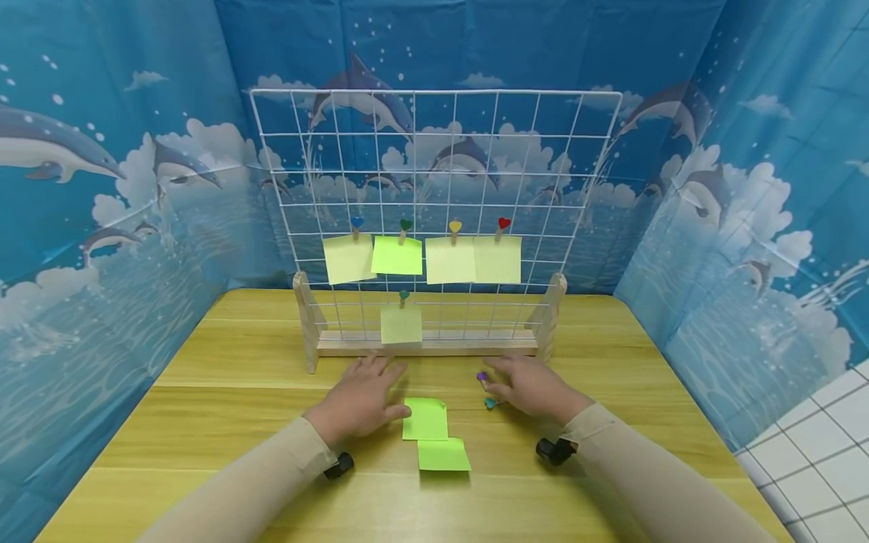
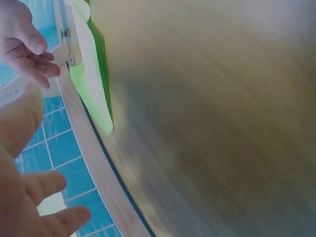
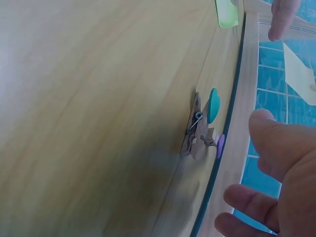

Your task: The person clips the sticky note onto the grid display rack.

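Two bright green sticky notes lie on the table: one note (image 1: pixel 426 419) beside my left thumb, the other note (image 1: pixel 443 455) nearer to me. My left hand (image 1: pixel 360 400) hovers left of them, fingers spread, holding nothing. Over the table on the right is my right hand (image 1: pixel 532 388), its fingers loose and nothing in them. Close to its fingertips lie two small wooden clothespins, one with a purple top (image 3: pixel 220 146) and one with a teal top (image 3: pixel 213 106). Whether the left thumb touches the note, I cannot tell.
Behind the hands stands a white wire grid (image 1: pixel 434 173) on a wooden base (image 1: pixel 428 347). Heart-topped clothespins hold several notes on it, including a bright green one (image 1: pixel 397 256) and a lower pale one (image 1: pixel 400 326). Dolphin-printed curtains (image 1: pixel 109 302) enclose the table.
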A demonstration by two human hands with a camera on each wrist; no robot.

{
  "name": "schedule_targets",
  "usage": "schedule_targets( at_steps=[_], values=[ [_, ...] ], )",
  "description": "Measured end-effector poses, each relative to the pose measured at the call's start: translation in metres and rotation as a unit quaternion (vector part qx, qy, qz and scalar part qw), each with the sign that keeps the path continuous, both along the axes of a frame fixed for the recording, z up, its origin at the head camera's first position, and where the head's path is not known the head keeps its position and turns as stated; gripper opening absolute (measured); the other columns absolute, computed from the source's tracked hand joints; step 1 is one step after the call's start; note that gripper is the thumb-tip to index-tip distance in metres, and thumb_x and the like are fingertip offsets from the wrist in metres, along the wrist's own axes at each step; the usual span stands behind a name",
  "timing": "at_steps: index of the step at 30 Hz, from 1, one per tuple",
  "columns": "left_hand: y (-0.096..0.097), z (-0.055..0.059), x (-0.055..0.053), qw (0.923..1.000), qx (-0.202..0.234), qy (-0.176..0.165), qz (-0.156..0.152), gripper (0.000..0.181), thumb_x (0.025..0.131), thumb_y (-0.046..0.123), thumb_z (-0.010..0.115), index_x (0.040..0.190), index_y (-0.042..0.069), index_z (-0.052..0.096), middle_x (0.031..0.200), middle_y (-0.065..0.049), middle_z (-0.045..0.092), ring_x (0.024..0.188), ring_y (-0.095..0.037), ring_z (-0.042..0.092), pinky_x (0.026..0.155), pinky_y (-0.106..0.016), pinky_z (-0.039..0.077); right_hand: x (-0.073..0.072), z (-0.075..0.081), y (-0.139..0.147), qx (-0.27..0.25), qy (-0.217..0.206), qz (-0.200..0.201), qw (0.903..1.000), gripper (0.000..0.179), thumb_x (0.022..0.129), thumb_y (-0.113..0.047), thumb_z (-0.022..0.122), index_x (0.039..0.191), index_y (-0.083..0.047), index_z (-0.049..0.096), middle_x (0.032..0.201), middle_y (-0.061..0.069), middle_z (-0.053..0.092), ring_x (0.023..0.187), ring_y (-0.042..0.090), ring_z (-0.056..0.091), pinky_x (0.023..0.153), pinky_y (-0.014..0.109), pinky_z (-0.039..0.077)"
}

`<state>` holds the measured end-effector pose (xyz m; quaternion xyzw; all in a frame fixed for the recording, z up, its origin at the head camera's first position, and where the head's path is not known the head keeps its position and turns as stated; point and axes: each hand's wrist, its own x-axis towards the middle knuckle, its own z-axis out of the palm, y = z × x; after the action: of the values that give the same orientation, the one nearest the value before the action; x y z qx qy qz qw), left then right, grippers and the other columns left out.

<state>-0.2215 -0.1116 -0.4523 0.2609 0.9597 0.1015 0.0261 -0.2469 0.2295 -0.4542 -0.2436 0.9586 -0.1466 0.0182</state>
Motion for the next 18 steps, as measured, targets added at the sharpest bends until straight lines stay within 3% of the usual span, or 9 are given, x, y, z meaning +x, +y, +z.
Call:
schedule_targets(
  at_steps=[7,11,18],
  values=[
    [0.006,-0.003,0.003,0.9994,-0.010,-0.032,-0.012,0.079,0.101,0.060,0.062,0.162,0.013,0.042,0.167,-0.018,0.040,0.157,-0.047,0.032,0.127,-0.065,0.024,0.001,-0.002,0.007,-0.004,-0.006,0.027,0.9996,0.042,0.101,-0.031,0.072,0.138,-0.011,0.071,0.130,0.008,0.074,0.116,0.028,0.070,0.100,0.050,0.057],
    [0.009,-0.003,0.005,0.9988,-0.018,-0.041,-0.019,0.077,0.101,0.060,0.063,0.160,0.013,0.046,0.163,-0.017,0.046,0.155,-0.047,0.035,0.127,-0.065,0.025,0.002,-0.003,0.008,-0.010,-0.015,0.037,0.9991,0.033,0.099,-0.026,0.075,0.129,-0.013,0.077,0.117,0.001,0.076,0.102,0.018,0.070,0.090,0.042,0.059],
    [0.014,-0.004,0.010,0.9982,-0.027,-0.049,-0.022,0.073,0.099,0.057,0.066,0.155,0.013,0.052,0.156,-0.014,0.055,0.151,-0.045,0.042,0.126,-0.064,0.028,0.002,-0.007,0.008,-0.017,-0.039,0.040,0.9983,0.023,0.098,-0.019,0.076,0.120,-0.015,0.081,0.109,-0.004,0.077,0.099,0.013,0.070,0.087,0.036,0.060]
  ],
)
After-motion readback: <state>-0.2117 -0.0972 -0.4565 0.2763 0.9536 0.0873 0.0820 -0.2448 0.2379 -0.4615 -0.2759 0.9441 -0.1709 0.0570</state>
